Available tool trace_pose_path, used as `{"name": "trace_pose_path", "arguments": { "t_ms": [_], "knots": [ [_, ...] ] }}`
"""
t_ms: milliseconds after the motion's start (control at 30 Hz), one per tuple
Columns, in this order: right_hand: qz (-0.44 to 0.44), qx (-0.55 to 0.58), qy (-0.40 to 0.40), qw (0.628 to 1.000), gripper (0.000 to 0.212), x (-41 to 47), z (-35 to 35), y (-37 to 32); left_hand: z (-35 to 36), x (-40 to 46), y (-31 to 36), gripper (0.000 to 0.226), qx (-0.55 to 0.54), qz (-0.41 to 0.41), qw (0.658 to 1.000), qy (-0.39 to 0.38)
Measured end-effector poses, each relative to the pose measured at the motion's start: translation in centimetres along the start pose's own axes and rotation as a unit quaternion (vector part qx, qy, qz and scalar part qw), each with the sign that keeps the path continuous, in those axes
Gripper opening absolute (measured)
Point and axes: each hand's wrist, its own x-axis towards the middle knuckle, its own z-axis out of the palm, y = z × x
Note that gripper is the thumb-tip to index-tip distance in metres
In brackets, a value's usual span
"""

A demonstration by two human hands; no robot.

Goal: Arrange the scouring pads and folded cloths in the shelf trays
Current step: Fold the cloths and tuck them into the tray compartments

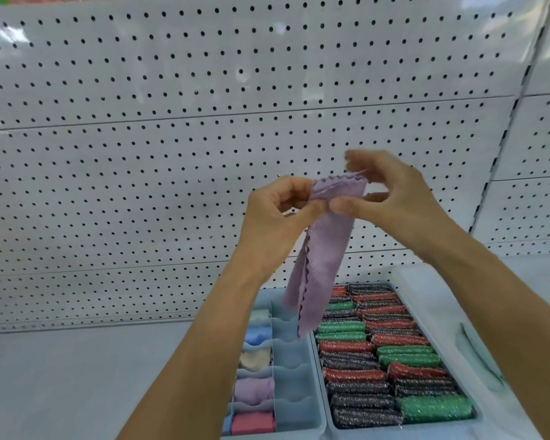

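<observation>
From the head view, we judged the step in hand was folding the lilac cloth (323,249); doing it well meant matching its scalloped edges before creasing. Our left hand (277,214) pinched its upper left edge, while our right hand (385,192) pinched its top right corner. It hung between both hands, above the divided tray (294,360) left of the scouring pads (385,354)

Bright, even overhead lighting; shadows faint. Glare on the pegboard (204,90) upper left. Wide-angle bowing at edges. Right hand (391,192) fingertips motion-blurred.
</observation>
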Motion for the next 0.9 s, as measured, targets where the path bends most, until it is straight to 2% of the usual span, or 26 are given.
{"name": "trace_pose_path", "arguments": {
  "t_ms": [67, 133, 200, 333, 400, 500, 567, 600, 700, 800, 833, 900],
  "knots": [
    [0.028, 0.069, -0.058, 0.996, 0.039, 0.4, 0.2, -0.2, 0.2, -0.1, -0.3, 0.019, -0.044, 0.001, 0.999, 0.009],
    [0.011, 0.093, -0.044, 0.995, 0.024, 0.7, 0.6, -0.5, 0.4, -0.3, -0.6, 0.038, -0.102, -0.026, 0.994, 0.012],
    [-0.007, 0.096, -0.031, 0.995, 0.017, 1.1, 0.7, -0.9, 1.0, -1.0, -1.3, 0.055, -0.096, -0.082, 0.991, -0.036],
    [-0.017, 0.106, -0.003, 0.994, 0.015, 2.0, 0.2, -2.1, 2.2, -4.3, -4.2, 0.020, 0.018, -0.202, 0.971, -0.130],
    [-0.030, 0.107, 0.017, 0.994, 0.018, 2.4, -0.4, -2.4, 1.7, -5.9, -6.5, 0.026, 0.002, -0.241, 0.953, -0.185],
    [-0.033, 0.105, 0.027, 0.994, 0.026, 2.6, -1.1, -2.4, 0.3, -7.8, -8.1, 0.034, -0.040, -0.296, 0.903, -0.309],
    [-0.028, 0.106, 0.022, 0.994, 0.027, 2.5, -1.3, -2.2, -0.7, -8.2, -8.5, 0.036, -0.007, -0.296, 0.885, -0.360],
    [-0.026, 0.105, 0.015, 0.994, 0.025, 2.5, -1.4, -2.1, -1.0, -8.0, -8.2, 0.040, 0.000, -0.286, 0.891, -0.352],
    [-0.019, 0.107, -0.020, 0.994, 0.022, 2.4, -1.4, -2.0, -1.2, -6.3, -6.5, 0.050, -0.044, -0.238, 0.935, -0.258],
    [-0.019, 0.105, -0.045, 0.993, 0.026, 2.3, -1.0, -1.9, 0.0, -4.2, -4.3, 0.037, -0.023, -0.191, 0.963, -0.188],
    [-0.024, 0.103, -0.048, 0.993, 0.026, 2.2, -1.0, -1.9, 0.5, -3.6, -3.7, 0.033, -0.006, -0.191, 0.969, -0.158],
    [-0.035, 0.095, -0.040, 0.994, 0.021, 2.1, -1.0, -1.9, 1.1, -2.8, -3.8, 0.039, 0.012, -0.216, 0.971, -0.098]
  ]
}}
